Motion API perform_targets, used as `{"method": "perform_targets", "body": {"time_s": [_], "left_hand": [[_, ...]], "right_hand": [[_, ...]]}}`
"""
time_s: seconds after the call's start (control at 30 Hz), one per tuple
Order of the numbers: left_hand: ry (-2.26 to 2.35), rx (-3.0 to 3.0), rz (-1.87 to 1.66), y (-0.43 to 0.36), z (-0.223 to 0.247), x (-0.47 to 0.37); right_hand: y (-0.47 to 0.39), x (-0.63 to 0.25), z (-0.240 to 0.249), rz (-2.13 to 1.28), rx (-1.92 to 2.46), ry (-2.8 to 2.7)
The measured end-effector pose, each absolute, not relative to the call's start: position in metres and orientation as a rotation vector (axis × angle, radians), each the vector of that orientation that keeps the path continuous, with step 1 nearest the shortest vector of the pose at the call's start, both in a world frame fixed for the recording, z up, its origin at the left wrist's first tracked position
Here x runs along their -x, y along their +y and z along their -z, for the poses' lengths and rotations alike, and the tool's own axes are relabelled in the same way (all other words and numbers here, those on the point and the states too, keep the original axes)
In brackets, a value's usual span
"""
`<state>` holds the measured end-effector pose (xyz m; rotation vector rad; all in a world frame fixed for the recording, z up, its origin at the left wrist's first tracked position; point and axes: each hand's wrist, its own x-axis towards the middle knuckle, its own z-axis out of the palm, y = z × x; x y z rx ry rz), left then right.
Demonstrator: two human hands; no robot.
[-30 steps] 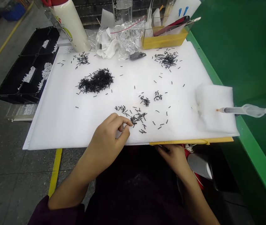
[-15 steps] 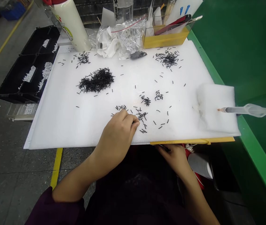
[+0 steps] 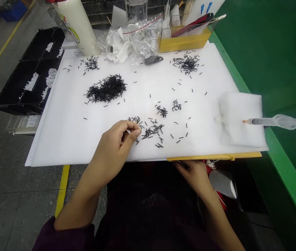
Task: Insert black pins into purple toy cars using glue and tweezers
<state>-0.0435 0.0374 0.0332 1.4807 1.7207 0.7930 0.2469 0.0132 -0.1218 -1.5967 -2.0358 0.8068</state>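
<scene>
My left hand (image 3: 118, 141) is over the front of the white foam sheet (image 3: 61, 139), thumb and forefinger pressed together. Whatever sits between those fingertips is too small to make out. Just right of the fingertips lies a loose scatter of small black stick-like pieces (image 3: 152, 130), with a few partly behind the hand. Two small clusters (image 3: 163, 111) lie a little farther back. My right hand (image 3: 196, 174) is low at the sheet's front edge, by the yellow strip (image 3: 210, 157); its fingers are mostly hidden under that edge.
A dense black heap (image 3: 107, 89) lies left of centre, another heap (image 3: 189, 65) at the back right. A syringe-like dispenser (image 3: 281, 121) rests on a foam block (image 3: 244, 118). Behind stand a white bottle (image 3: 82, 31), plastic bags (image 3: 142, 42) and a yellow tool box (image 3: 183, 44). A black divided tray (image 3: 12, 83) is left.
My left hand has moved left and turned so that the thumb and forefinger show, uncovering more black pieces in the front scatter. My right hand has stayed in place.
</scene>
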Motion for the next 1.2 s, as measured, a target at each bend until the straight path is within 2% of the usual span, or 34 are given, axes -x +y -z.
{"method": "perform_targets", "body": {"time_s": [0.2,0.57,0.83,0.97,1.2], "left_hand": [[1.759,-1.582,-0.745,0.034,-0.032,0.047],[1.789,-1.375,-0.822,0.03,-0.033,0.061],[1.207,-0.784,-1.168,0.036,-0.032,0.072],[0.894,-0.49,-1.203,0.039,-0.035,0.07],[0.759,-0.432,-1.176,0.044,-0.036,0.066]], "right_hand": [[0.013,-0.247,0.121,-0.815,1.607,-2.031],[0.012,-0.247,0.12,-0.825,1.638,-2.006],[0.013,-0.248,0.122,-0.826,1.659,-1.993],[0.014,-0.248,0.122,-0.808,1.663,-1.998],[0.014,-0.25,0.125,-0.782,1.683,-2.011]]}}
